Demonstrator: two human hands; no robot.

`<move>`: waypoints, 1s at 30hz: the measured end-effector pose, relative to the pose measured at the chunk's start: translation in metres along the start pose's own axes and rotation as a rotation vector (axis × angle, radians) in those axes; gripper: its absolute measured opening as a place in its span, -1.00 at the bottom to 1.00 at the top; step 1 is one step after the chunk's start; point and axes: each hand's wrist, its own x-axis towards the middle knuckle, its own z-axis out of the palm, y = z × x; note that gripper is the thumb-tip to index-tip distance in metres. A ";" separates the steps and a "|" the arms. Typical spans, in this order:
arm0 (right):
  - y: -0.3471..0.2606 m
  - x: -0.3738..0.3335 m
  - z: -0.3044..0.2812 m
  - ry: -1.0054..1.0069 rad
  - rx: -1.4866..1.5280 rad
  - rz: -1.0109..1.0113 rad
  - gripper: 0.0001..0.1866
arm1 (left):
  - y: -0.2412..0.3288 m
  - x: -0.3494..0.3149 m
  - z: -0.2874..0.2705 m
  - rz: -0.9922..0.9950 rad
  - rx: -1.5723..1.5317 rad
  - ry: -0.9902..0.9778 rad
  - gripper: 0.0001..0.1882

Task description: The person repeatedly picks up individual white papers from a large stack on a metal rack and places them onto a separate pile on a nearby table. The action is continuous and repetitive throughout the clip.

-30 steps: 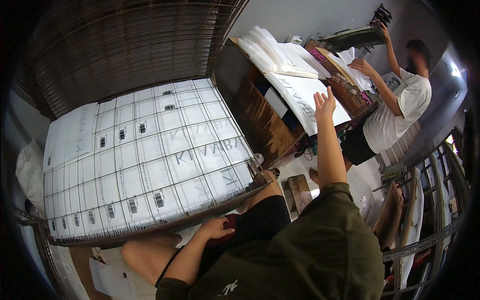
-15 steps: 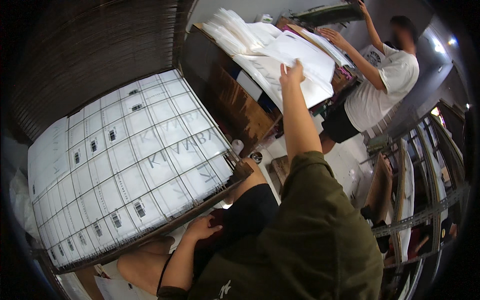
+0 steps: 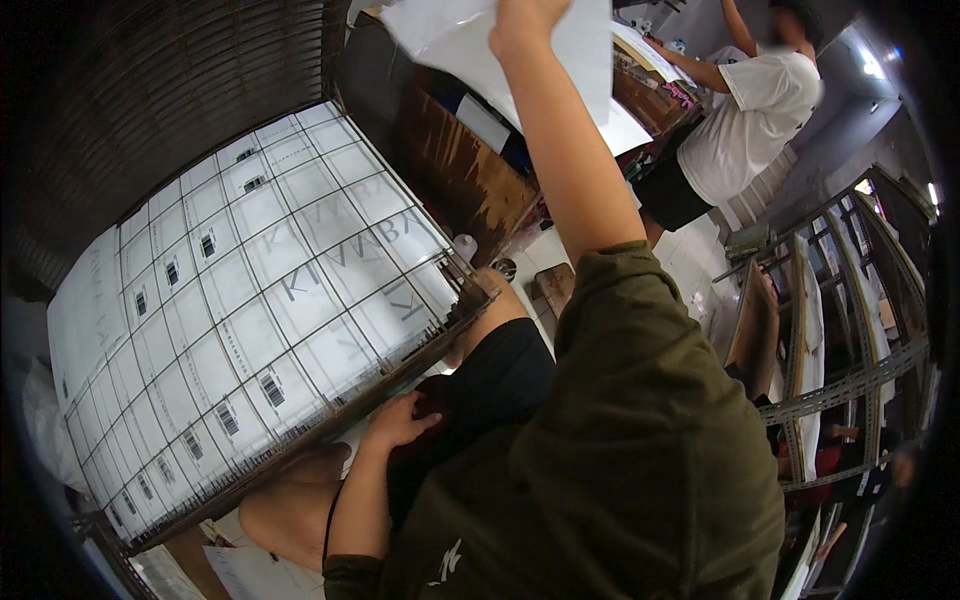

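White sheet [image 3: 470, 55] looks broad, thin, pale and faintly glossy.

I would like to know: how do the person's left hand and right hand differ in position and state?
Position: the left hand rests low against the dark shorts; the right hand is raised at the picture's upper edge.
Contact: the left hand holds nothing visible; the right hand is at a white sheet.
Visibility: the left hand shows mostly whole; the right hand is cut off, hiding its grip.
Shared: both are bare.

Dark olive shirt [image 3: 610, 430], black shorts [image 3: 500, 375]
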 end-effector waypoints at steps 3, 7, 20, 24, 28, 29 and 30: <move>-0.084 -0.032 0.033 -0.470 0.420 0.428 -0.24 | -0.003 -0.011 -0.005 -0.046 -0.013 0.017 -0.26; -0.154 -0.023 0.038 -0.766 0.342 0.371 -0.13 | 0.009 0.001 -0.001 0.018 0.012 -0.037 -0.23; -0.337 -0.136 0.134 -2.343 0.537 -0.387 -0.40 | -0.029 -0.005 0.014 0.096 -0.071 0.037 -0.31; -0.399 -0.110 0.105 -1.889 0.006 -0.191 -0.42 | -0.005 0.000 0.012 0.051 0.011 -0.099 -0.31; -0.345 -0.149 0.185 -1.969 0.629 0.070 -0.35 | -0.018 0.006 0.017 -0.060 0.045 -0.068 -0.29; -0.323 -0.160 0.202 -1.922 0.677 0.059 -0.33 | -0.013 0.004 0.010 -0.058 0.066 -0.104 -0.28; -0.297 -0.168 0.219 -1.869 0.719 0.053 -0.30 | -0.005 -0.004 0.003 -0.055 0.077 -0.084 -0.29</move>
